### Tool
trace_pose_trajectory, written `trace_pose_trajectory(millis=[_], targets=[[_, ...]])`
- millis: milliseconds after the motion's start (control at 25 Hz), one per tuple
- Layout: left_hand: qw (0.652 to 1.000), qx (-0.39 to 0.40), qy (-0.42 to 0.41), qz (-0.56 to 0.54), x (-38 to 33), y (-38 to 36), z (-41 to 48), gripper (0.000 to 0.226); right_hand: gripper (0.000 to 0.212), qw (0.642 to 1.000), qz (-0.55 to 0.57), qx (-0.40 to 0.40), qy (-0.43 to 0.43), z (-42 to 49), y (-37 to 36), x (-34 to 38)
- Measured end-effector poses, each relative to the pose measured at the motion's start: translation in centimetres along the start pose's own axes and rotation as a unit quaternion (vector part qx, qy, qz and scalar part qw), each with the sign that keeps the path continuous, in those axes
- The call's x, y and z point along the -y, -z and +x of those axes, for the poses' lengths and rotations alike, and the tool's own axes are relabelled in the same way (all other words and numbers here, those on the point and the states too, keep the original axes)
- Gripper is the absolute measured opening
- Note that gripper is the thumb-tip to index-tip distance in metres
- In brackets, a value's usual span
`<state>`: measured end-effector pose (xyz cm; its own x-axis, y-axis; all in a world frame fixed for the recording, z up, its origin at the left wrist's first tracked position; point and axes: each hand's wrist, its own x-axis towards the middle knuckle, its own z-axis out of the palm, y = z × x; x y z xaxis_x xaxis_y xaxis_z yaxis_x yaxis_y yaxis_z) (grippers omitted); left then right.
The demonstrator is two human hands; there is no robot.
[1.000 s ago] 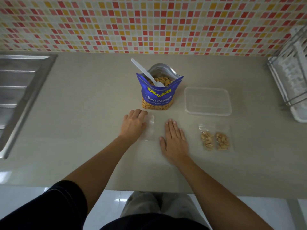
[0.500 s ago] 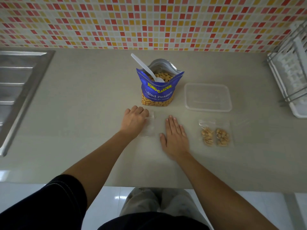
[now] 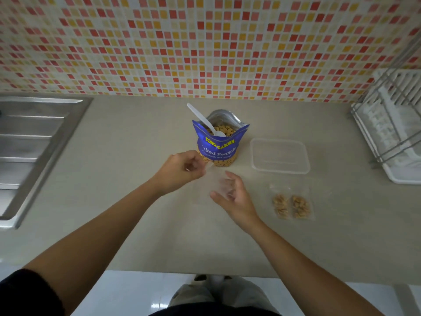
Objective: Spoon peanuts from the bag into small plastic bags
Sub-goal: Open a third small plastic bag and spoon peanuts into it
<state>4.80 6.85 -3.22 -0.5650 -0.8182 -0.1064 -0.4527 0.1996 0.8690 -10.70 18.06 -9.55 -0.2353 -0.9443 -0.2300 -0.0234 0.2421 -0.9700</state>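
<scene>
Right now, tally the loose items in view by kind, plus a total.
peanut bag: 1
white spoon: 1
filled small bags: 2
empty small bag: 1
clear container: 1
dish rack: 1
Total: 7

A: Where does the single view look from?
B: The person's head, facing forward and down, wide-angle.
A: How near?
B: Close above the counter (image 3: 125,144), peanut bag (image 3: 219,144) mid-frame, tiled wall (image 3: 205,42) on top — floor (image 3: 136,293) at the bottom.
</scene>
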Motion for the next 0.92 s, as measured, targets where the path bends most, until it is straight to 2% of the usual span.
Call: trace_pose_trajectory(millis=[80,160,280,520,640,800,920], targets=[[0.99,-0.008,0.032,-0.14,-1.3,0.3,-0.1,0.014,0.041,0.994,0.085,-0.065,0.006,0.0,0.3,2.2],[0.965,-0.015,0.052,-0.257,-2.4,0.4,0.0,0.011,0.033,0.988,0.118,-0.1,0.025,0.4,1.4,4.1],[0.942,-0.023,0.051,-0.33,-3.9,0.5,0.6,0.014,0.029,0.989,0.096,-0.097,0.06,1.0,3.1,6.4],[0.952,-0.009,-0.002,-0.305,-5.9,0.4,2.0,0.035,0.028,0.988,0.074,-0.091,0.1,1.3,5.1,8.9],[0.974,0.021,-0.066,-0.215,-6.5,0.7,2.2,0.052,0.029,0.989,0.082,-0.079,0.095,1.3,5.8,9.6],[0.988,0.013,-0.149,-0.024,-7.4,0.5,2.3,0.033,0.034,0.99,0.115,-0.063,0.045,1.4,6.8,9.9],[0.989,0.001,-0.15,-0.006,-7.4,0.2,2.6,0.032,0.042,0.988,0.145,-0.05,0.019,1.2,7.4,10.3]])
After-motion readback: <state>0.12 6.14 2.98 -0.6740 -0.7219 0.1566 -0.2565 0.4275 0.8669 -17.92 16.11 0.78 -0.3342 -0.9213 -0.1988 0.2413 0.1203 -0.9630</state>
